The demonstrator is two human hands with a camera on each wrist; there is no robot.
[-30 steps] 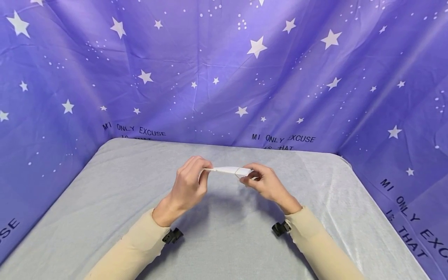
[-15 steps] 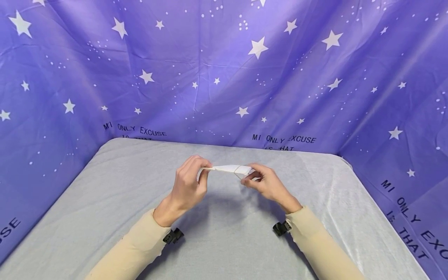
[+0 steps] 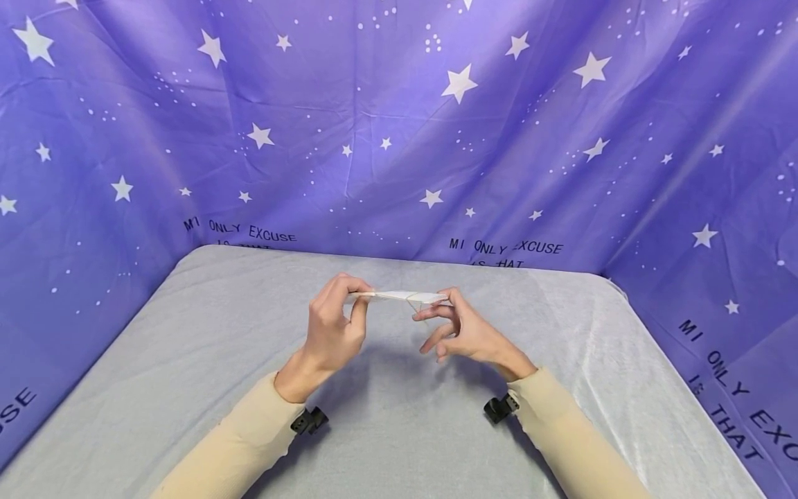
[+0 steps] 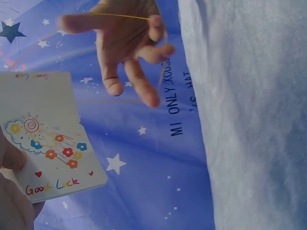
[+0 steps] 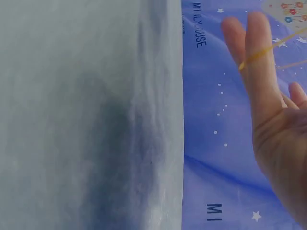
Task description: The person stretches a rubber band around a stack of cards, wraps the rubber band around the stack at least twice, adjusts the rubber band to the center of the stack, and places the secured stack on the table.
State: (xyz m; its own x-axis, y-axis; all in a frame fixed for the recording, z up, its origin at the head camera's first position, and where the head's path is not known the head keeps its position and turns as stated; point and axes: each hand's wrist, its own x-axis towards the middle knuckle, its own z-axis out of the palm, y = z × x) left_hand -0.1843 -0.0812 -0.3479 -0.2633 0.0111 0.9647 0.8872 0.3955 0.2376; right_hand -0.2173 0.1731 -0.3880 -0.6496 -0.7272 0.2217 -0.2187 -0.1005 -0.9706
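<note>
High over the middle of the table [image 3: 405, 430], here's the white booklet [image 4: 50, 143], held up almost level, its cover bright with red, blue and orange flowers, a spiral sun and the words "Good Luck"! The left hand [image 3: 333, 322] has it pinched at the left end, thumb pressed on the cover. And look at the yellow rubber band [image 5: 261, 53]: stretched around the fingers of the right hand [image 3: 464, 329], its strands reaching toward the booklet! That right hand is spread wide, fingers fanned at the booklet's right end, and the left wrist view shows them apart from the cover. Cream sleeves [image 3: 231, 443] on both arms, a small black device [image 3: 308, 420] at each wrist. Beneath, a grey cloth covers the table; behind, a purple backdrop [image 3: 361, 83] full of white stars, with black lettering along its lower part.
</note>
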